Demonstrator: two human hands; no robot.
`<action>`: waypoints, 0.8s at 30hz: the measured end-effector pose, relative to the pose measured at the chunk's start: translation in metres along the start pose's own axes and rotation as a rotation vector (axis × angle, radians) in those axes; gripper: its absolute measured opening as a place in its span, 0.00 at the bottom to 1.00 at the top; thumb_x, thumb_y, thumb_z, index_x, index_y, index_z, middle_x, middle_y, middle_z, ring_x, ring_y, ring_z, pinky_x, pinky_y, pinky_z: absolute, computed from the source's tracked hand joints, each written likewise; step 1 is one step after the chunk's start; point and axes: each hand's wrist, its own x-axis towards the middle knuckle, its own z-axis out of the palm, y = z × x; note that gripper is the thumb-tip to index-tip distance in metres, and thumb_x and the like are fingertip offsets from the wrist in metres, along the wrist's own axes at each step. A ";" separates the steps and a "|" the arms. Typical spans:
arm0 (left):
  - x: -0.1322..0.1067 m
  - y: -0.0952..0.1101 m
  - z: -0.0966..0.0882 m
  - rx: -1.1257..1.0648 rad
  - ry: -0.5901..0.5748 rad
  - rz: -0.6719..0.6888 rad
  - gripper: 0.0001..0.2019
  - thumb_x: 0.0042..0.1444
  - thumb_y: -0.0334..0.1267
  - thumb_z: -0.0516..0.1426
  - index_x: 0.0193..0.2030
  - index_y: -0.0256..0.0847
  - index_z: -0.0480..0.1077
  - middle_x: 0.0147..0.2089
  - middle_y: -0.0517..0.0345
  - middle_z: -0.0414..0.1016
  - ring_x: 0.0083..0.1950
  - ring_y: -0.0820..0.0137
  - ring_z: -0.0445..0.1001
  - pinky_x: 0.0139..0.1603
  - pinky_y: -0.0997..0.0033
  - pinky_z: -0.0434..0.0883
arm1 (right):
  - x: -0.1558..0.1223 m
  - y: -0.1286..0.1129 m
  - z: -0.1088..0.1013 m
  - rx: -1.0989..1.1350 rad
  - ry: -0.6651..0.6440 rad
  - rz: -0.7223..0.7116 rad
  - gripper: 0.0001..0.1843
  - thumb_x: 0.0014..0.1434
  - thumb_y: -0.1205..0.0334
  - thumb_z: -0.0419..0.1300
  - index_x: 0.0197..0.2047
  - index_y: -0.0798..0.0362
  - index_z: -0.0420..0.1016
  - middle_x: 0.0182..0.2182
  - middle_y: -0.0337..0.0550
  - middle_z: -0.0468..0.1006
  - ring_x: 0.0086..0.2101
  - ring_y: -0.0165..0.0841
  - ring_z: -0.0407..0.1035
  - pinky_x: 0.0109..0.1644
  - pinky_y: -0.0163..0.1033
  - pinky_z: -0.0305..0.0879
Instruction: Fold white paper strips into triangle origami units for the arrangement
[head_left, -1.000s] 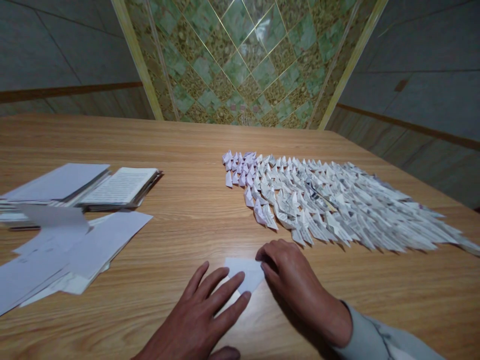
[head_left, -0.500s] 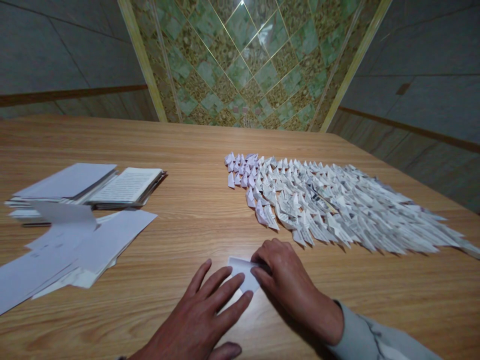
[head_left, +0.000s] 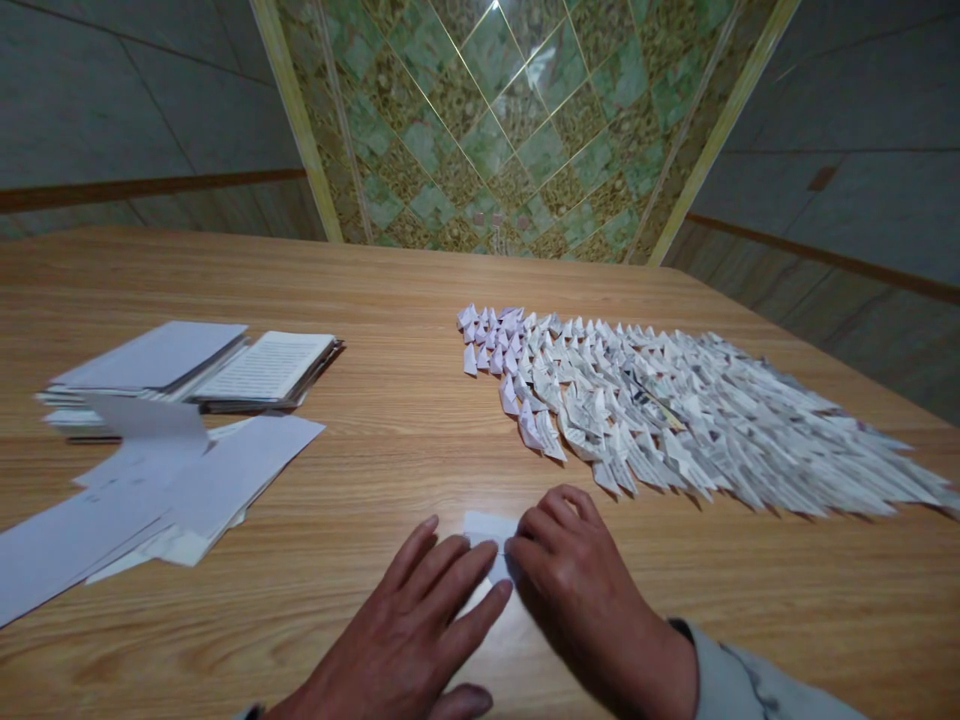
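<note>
A small folded piece of white paper (head_left: 487,525) lies on the wooden table between my hands, partly covered by fingers. My left hand (head_left: 420,610) has its fingers spread, and the fingertips rest on the paper's left and near part. On the right edge of the paper, my right hand (head_left: 592,580) has its fingers curled together, with thumb and fingertips pressed at the fold. How much of the paper lies under the right fingers is hidden.
Many small folded paper boats (head_left: 675,410) stand in rows to the right. At left are a stack of white paper (head_left: 150,355), a printed stack (head_left: 266,365) and loose sheets (head_left: 217,480). The table (head_left: 375,290) ends before a tiled floor.
My right fingers have come down from holding a raised flap to pressing at the fold. The left hand stays spread on the paper. The view has shifted slightly.
</note>
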 end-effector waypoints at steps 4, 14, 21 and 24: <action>0.001 -0.001 0.000 -0.013 -0.076 0.004 0.42 0.51 0.42 0.70 0.70 0.43 0.59 0.74 0.37 0.58 0.73 0.43 0.58 0.69 0.37 0.60 | -0.003 -0.004 0.001 -0.028 0.005 -0.012 0.09 0.61 0.66 0.68 0.30 0.53 0.74 0.29 0.40 0.75 0.35 0.37 0.63 0.51 0.46 0.57; -0.002 -0.004 -0.001 -0.068 -0.068 -0.003 0.39 0.55 0.42 0.67 0.71 0.48 0.58 0.73 0.38 0.60 0.71 0.44 0.63 0.70 0.31 0.52 | -0.020 -0.014 0.011 -0.065 -0.019 0.030 0.17 0.61 0.68 0.65 0.54 0.56 0.74 0.39 0.44 0.77 0.41 0.41 0.66 0.64 0.52 0.48; -0.003 -0.009 -0.001 -0.039 -0.090 0.016 0.40 0.56 0.42 0.67 0.73 0.51 0.56 0.73 0.39 0.61 0.70 0.43 0.64 0.69 0.28 0.52 | -0.038 -0.003 0.005 -0.078 -0.046 0.062 0.17 0.65 0.69 0.60 0.57 0.52 0.72 0.44 0.43 0.79 0.45 0.42 0.68 0.68 0.55 0.44; -0.006 -0.012 0.001 -0.043 -0.088 0.005 0.41 0.58 0.44 0.67 0.74 0.54 0.53 0.73 0.43 0.61 0.71 0.46 0.64 0.71 0.31 0.48 | -0.045 0.003 0.001 -0.076 -0.001 0.059 0.17 0.66 0.69 0.61 0.57 0.51 0.71 0.48 0.43 0.79 0.48 0.42 0.68 0.69 0.55 0.43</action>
